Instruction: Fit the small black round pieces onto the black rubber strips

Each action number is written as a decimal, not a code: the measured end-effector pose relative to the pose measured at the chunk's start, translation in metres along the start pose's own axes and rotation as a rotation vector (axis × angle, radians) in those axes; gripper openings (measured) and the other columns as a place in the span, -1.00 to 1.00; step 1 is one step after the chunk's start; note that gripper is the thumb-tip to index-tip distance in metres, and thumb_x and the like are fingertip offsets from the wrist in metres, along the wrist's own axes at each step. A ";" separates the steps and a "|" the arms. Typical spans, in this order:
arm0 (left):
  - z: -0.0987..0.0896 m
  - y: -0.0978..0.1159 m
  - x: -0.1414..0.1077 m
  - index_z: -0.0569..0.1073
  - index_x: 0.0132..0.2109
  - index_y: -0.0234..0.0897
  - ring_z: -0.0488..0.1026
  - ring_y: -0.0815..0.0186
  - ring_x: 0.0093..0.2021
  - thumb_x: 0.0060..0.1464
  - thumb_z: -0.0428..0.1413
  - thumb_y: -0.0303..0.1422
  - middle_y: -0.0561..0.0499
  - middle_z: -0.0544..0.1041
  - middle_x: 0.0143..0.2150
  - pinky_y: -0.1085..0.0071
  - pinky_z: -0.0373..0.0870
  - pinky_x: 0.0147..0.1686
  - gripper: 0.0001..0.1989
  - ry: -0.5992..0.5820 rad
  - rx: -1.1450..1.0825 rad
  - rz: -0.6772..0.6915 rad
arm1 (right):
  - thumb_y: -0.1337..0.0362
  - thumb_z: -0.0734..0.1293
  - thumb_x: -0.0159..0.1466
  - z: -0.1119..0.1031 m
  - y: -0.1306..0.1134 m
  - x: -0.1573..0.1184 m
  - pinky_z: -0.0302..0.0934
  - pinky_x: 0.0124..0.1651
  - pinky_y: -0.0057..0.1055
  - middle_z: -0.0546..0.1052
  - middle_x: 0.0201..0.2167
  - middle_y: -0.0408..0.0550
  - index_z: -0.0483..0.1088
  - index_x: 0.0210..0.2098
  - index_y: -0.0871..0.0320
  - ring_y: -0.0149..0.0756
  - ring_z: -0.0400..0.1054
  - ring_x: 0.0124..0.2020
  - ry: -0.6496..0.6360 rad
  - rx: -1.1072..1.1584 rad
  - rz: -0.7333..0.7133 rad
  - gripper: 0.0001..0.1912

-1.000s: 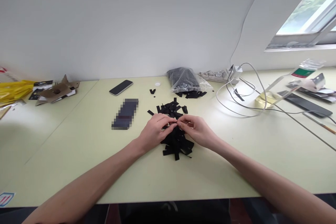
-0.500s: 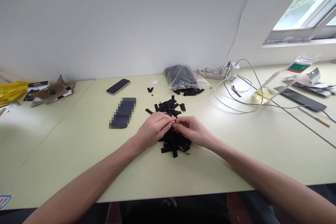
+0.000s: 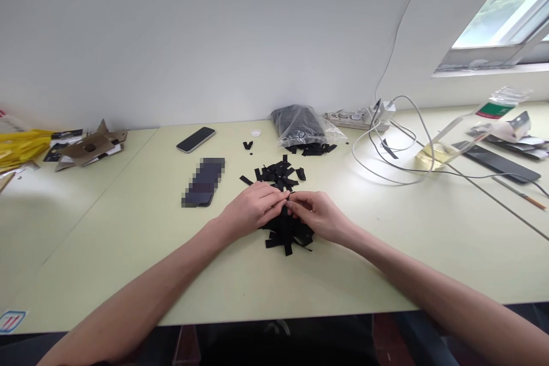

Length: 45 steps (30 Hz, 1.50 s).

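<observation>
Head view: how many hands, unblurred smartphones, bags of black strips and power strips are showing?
Hands: 2 (left hand, right hand)
Unblurred smartphones: 1
Clear bag of black strips: 1
Power strips: 1
Total: 5

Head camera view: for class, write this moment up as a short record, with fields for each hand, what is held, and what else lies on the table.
Left hand: fingers curled, fingertips meeting the right hand's
Right hand: fingers curled, resting just above the pile
Held item: too small to tell
Nearest things: loose black strips, in two heaps
Rest: smartphone, clear plastic bag of black material, power strip, pale green table
</observation>
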State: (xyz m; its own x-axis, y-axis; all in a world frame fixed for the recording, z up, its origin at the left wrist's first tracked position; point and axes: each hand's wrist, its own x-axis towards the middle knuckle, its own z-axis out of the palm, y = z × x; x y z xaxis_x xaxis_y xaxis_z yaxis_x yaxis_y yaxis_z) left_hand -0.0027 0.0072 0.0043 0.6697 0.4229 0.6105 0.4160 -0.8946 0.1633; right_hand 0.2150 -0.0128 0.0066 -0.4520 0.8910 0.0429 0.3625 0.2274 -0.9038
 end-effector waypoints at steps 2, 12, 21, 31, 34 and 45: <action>0.000 -0.001 0.000 0.51 0.04 -0.32 0.56 0.21 -0.10 0.37 0.04 -0.43 -0.10 0.64 -0.12 0.25 0.52 -0.07 -0.79 -0.023 0.003 0.007 | 0.07 0.20 0.42 -0.001 0.000 -0.001 0.00 -0.45 -0.40 0.36 -0.49 -0.15 0.36 -0.39 0.16 -0.39 0.11 -0.49 -0.010 0.003 0.006 -0.65; 0.001 0.005 0.002 0.52 -0.04 -0.32 0.55 0.24 -0.21 0.36 0.02 -0.45 -0.07 0.64 -0.20 0.28 0.50 -0.14 -0.82 0.048 0.090 0.023 | 0.20 0.17 0.42 0.004 -0.005 -0.004 -0.02 -0.44 -0.40 0.30 -0.51 -0.17 0.27 -0.45 0.14 -0.39 0.09 -0.48 0.051 -0.153 -0.101 -0.69; 0.001 -0.001 -0.002 0.54 -0.14 -0.26 0.52 0.31 -0.30 0.35 0.10 -0.38 0.00 0.63 -0.29 0.37 0.45 -0.23 -0.88 0.044 -0.025 -0.048 | 0.26 0.20 0.37 -0.015 -0.004 0.001 -0.08 -0.49 -0.42 0.21 -0.59 -0.23 0.22 -0.46 0.12 -0.42 0.03 -0.55 0.165 -0.303 -0.069 -0.75; 0.000 0.004 -0.002 0.48 -0.14 -0.25 0.42 0.28 -0.29 0.31 0.10 -0.33 0.01 0.51 -0.33 0.31 0.34 -0.20 -0.89 -0.087 -0.038 -0.134 | 0.36 0.19 0.36 -0.012 -0.005 -0.002 -0.06 -0.42 -0.40 0.29 -0.52 -0.18 0.21 -0.47 0.14 -0.42 0.06 -0.51 -0.057 -0.430 -0.265 -0.76; 0.003 0.004 -0.002 0.39 -0.33 -0.25 0.35 0.30 -0.36 0.30 0.08 -0.34 0.04 0.44 -0.41 0.32 0.31 -0.25 -0.81 -0.105 -0.049 -0.166 | 0.34 0.20 0.37 -0.012 -0.004 -0.001 -0.07 -0.43 -0.40 0.29 -0.52 -0.17 0.21 -0.47 0.14 -0.41 0.07 -0.52 -0.032 -0.458 -0.249 -0.74; 0.006 0.010 -0.001 0.20 -0.45 -0.23 0.22 0.31 -0.41 0.20 0.06 -0.39 0.07 0.28 -0.47 0.33 0.24 -0.33 -0.73 -0.123 -0.217 -0.261 | 0.42 0.18 0.27 -0.016 -0.009 -0.003 -0.07 -0.43 -0.40 0.21 -0.56 -0.21 0.09 -0.50 0.11 -0.42 0.02 -0.53 -0.115 -0.414 -0.318 -0.76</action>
State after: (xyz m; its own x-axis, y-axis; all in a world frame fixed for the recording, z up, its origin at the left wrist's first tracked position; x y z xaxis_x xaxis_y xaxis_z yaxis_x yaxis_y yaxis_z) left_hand 0.0042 -0.0011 0.0001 0.6325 0.6434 0.4312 0.4514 -0.7587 0.4698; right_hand 0.2259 -0.0111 0.0217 -0.6700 0.7092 0.2194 0.4738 0.6361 -0.6091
